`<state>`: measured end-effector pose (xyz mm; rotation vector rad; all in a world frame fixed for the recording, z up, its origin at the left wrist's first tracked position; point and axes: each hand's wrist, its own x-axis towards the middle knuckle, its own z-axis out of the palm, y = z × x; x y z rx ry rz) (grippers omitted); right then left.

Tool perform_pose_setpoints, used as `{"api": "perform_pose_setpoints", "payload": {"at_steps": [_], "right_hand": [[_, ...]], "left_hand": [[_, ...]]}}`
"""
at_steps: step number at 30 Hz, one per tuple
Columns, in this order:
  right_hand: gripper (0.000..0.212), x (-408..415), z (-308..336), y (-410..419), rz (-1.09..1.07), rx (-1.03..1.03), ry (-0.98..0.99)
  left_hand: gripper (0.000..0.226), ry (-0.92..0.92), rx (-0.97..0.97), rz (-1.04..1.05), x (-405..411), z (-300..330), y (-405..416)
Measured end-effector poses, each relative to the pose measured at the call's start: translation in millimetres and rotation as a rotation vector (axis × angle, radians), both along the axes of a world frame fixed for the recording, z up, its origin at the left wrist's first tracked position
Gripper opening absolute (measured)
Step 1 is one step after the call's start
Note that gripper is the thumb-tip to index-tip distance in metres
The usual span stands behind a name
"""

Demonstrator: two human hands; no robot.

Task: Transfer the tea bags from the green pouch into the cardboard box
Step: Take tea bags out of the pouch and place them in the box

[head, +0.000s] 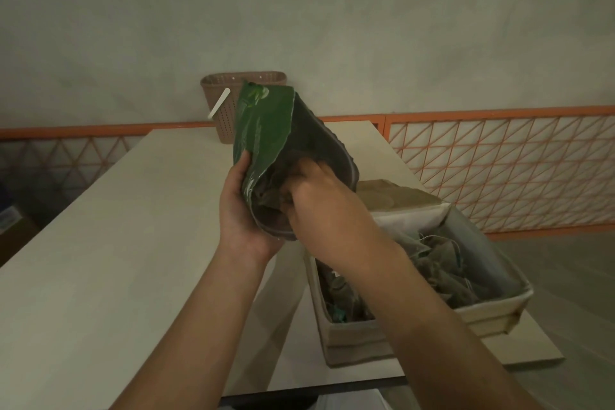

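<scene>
My left hand (238, 210) grips the green pouch (263, 130) by its lower side and holds it up above the table, its open mouth tilted toward me. My right hand (316, 196) reaches into that mouth, fingers curled around tea bags (271, 200) inside; the fingertips are hidden in the pouch. To the right and below stands the open cardboard box (336, 333) with several pyramid tea bags (442, 263) lying in it.
The pale table (100, 260) stretches left and back. A perforated brown basket (229, 100) with a white stick stands at its far edge by the wall. An orange lattice railing (499, 163) runs behind on the right.
</scene>
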<state>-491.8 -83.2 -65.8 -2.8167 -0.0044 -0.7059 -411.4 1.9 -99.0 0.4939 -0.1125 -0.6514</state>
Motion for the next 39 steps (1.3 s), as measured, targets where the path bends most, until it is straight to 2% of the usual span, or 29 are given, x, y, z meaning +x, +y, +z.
{"api": "perform_pose_setpoints", "payload": {"at_steps": [5,14,21,24,27,32,35,37,39], "right_hand": [[0.006,-18.3,-0.2,-9.9,0.083,0.169,-0.142],[0.008,-63.5,16.3,-38.3,0.108,0.783,-0.411],[0.008,-86.4,18.3,-58.6,0.068,1.064,-0.643],[0.011,-88.4,7.9,-63.7,0.028,1.139,-0.641],[0.009,-89.1,-10.2,-70.1,-0.097,1.098,-0.543],[0.013,-86.4,-30.0,-77.9,-0.27,0.778,-0.145],[0.014,-83.3,-36.8,-77.7,-0.292,0.558,0.069],[0.014,-79.4,-40.0,-71.8,-0.281,0.483,0.005],[0.02,-75.9,-38.8,-60.2,-0.284,0.478,-0.15]], "left_hand": [[0.051,0.001,-0.004,-0.023,-3.5,3.7,-3.1],[0.058,-0.017,-0.026,-0.09,-2.2,4.3,-6.7],[0.058,-0.021,-0.026,-0.089,2.6,-1.9,-8.7],[0.057,-0.035,-0.017,-0.091,1.7,-4.4,-10.8],[0.055,-0.039,-0.03,-0.093,1.6,-5.0,-11.9],[0.06,-0.048,-0.021,-0.101,7.5,-9.2,-11.6],[0.061,-0.046,-0.025,-0.107,6.4,-8.7,-12.6],[0.06,-0.038,-0.035,-0.102,4.3,-6.9,-13.1],[0.06,-0.035,-0.029,-0.089,4.4,-7.0,-13.6]]}}
